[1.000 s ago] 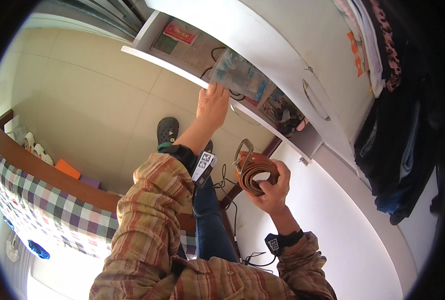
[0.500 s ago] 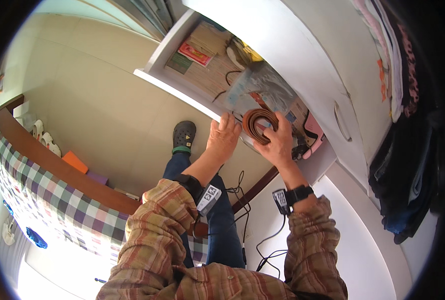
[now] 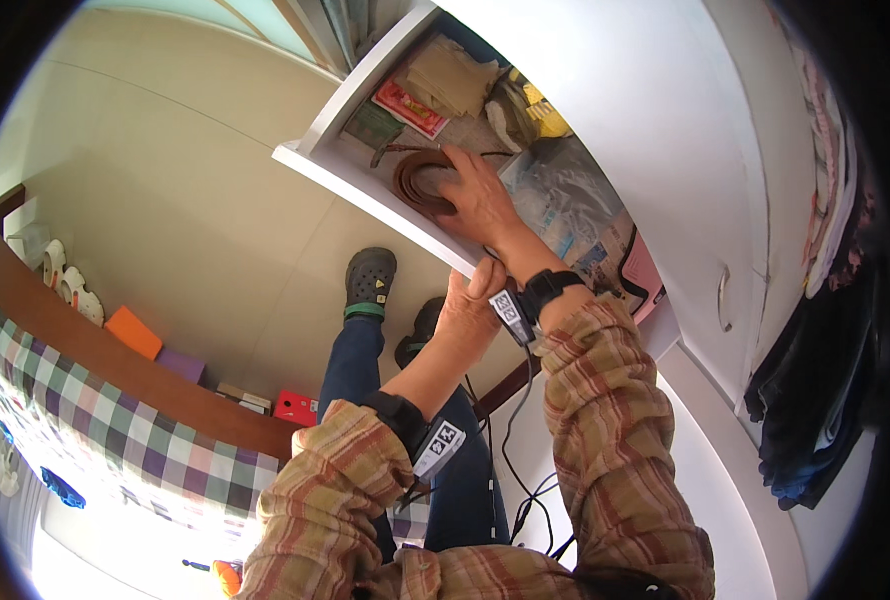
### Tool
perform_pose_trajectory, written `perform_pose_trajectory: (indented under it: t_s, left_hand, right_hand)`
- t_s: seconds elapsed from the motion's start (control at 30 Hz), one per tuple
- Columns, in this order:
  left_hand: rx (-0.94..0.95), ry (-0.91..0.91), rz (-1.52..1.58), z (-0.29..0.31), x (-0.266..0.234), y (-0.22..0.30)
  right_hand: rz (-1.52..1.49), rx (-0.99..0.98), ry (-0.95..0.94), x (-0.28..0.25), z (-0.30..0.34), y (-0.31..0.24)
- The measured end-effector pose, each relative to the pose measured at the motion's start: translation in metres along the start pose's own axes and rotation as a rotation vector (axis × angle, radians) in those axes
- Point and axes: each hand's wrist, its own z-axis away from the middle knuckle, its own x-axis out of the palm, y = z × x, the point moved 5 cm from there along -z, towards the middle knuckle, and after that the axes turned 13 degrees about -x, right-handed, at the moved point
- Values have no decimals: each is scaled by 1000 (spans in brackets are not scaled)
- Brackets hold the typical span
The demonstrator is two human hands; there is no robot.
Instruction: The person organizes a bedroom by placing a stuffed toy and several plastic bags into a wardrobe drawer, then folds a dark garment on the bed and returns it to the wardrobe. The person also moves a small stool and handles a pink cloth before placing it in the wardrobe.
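Note:
A brown coiled belt (image 3: 409, 184) is in the near left part of the white open drawer (image 3: 360, 206), its loose end stretching to the left. My right hand (image 3: 480, 205) reaches over the drawer front with its fingers curled on the coil. The coil seems to be at the drawer's floor; whether it rests there I cannot tell. My left hand (image 3: 470, 308) grips the top edge of the drawer front, just below my right wrist, fingertips partly hidden. A clear plastic bag (image 3: 570, 195) lies right of my right hand.
Beige cloth (image 3: 452, 77), a red packet (image 3: 410, 106) and a yellow item (image 3: 548, 112) fill the drawer's far end; a pink-edged thing (image 3: 643, 275) lies at its right. Cables (image 3: 505, 450) hang near my legs. A checked bed (image 3: 145, 430) stands left, dark clothes (image 3: 815, 420) hang right.
My right hand has carried the coiled belt left, into the drawer's left part. My left hand has shifted slightly right and down along the drawer front. The view has moved a little.

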Motion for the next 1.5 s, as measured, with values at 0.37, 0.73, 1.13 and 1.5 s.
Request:
perform_pose_trajectory:
  t_s: [0.37,0.73,1.13,1.5]
  left_hand:
    - [58,-415,-102,11,22,-7]
    - [32,-157,8,-3,-8,-4]
    - [-576,-169,402,76,-64,-75]
    - [-1032,-501,246,240,-75,-180]
  right_hand:
    - [-310,402,-9,60,-15,37]
    - [-392,430,-97,-17,47,17]
    - [-630,730,-81,-19,178,-125]
    - [-325,820,-239,-20,142,-80]
